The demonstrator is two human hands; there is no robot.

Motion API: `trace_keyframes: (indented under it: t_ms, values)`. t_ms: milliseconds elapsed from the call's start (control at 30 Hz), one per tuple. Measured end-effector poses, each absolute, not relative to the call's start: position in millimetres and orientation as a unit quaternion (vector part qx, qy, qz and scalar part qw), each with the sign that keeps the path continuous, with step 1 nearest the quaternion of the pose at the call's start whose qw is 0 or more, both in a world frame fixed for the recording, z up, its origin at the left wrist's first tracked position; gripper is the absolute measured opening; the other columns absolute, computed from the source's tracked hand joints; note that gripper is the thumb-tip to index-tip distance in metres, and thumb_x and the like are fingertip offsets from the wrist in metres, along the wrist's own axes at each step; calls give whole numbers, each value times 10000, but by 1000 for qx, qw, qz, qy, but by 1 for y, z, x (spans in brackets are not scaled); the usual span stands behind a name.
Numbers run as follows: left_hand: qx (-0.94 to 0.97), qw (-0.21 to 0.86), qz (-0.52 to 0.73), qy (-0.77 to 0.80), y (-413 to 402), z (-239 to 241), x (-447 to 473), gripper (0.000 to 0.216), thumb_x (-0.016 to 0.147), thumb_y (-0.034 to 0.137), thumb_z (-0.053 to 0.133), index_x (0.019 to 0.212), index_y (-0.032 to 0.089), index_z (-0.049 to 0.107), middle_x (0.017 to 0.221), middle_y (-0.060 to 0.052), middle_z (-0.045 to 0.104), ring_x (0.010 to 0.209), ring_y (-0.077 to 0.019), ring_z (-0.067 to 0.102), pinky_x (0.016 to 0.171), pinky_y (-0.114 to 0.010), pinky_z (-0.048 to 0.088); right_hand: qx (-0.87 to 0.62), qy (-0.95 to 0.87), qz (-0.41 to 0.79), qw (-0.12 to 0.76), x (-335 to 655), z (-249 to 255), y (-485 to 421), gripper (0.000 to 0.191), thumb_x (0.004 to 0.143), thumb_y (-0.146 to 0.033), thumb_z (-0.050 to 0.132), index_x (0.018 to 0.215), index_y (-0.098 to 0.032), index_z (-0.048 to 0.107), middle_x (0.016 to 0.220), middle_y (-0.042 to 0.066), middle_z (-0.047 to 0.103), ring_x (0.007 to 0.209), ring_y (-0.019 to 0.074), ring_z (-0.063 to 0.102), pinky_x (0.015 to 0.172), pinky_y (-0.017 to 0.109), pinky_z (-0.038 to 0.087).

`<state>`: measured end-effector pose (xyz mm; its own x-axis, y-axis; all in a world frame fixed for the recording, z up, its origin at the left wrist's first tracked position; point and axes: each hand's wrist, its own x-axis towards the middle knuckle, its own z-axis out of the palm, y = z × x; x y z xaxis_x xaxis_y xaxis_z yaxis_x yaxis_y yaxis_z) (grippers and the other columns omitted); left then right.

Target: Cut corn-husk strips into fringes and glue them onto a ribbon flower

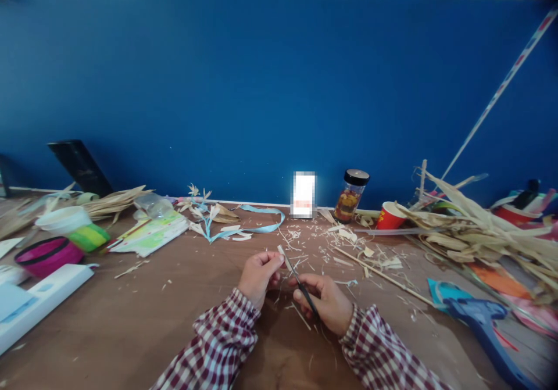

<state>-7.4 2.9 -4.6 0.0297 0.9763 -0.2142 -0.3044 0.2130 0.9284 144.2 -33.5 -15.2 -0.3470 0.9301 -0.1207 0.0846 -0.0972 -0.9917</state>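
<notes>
My left hand (260,278) pinches a small pale strip of dried husk (281,251) between thumb and fingertips. In my right hand (328,304) is a pair of dark-handled scissors (307,297), its blades pointing up and left to the strip. The blades reach the strip's lower right side; whether they are parted I cannot tell. Both hands are close together above the brown table (174,326). Thin cut slivers (299,236) are scattered behind and below them. The fingers of my right hand partly cover the scissor handles.
Right of my hands lie a thin stick (383,276), a blue glue gun (483,326) and a heap of dried husks (479,242). A jar (349,197), a red paper cup (391,215) and a light blue ribbon (261,227) are at the back. A white box (47,300) sits left.
</notes>
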Motion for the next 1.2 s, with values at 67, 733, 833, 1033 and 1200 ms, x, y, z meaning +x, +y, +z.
trace_keyframes:
  t_ms: [67,733,833,1033,1200]
  values:
    - [359,623,514,468,3,-5,-7,253,555,337,693,630,114,600,550,5,590,367,-27,409,346,-138,296,-444,-568,592,360,144,-16,-33,342,694,-403,597,919,-145,582,504,-60,467,430,62,416,422,176,372]
    - [365,626,508,466,3,-2,-6,234,579,326,680,617,111,596,464,33,527,347,-20,370,335,-129,265,-450,-565,590,362,143,-13,-33,337,690,-393,601,912,-139,591,487,-61,470,413,61,414,415,175,370]
    - [364,627,507,467,3,-3,-6,231,579,325,680,622,113,600,478,31,540,351,-21,380,338,-129,272,-452,-563,591,360,143,-12,-34,333,689,-390,602,910,-142,592,482,-63,471,409,59,413,412,173,366]
    - [366,628,508,462,3,-3,-8,226,584,318,680,616,110,597,491,28,553,342,-12,374,331,-125,264,-455,-567,588,356,143,-13,-33,315,697,-380,598,911,-149,594,474,-65,471,408,57,412,410,170,360]
    - [361,624,512,467,4,-4,-8,235,590,320,676,638,111,581,532,18,575,346,-10,392,328,-118,281,-458,-564,580,369,147,-18,-30,336,716,-378,579,958,-145,579,482,-64,482,405,53,424,407,165,362]
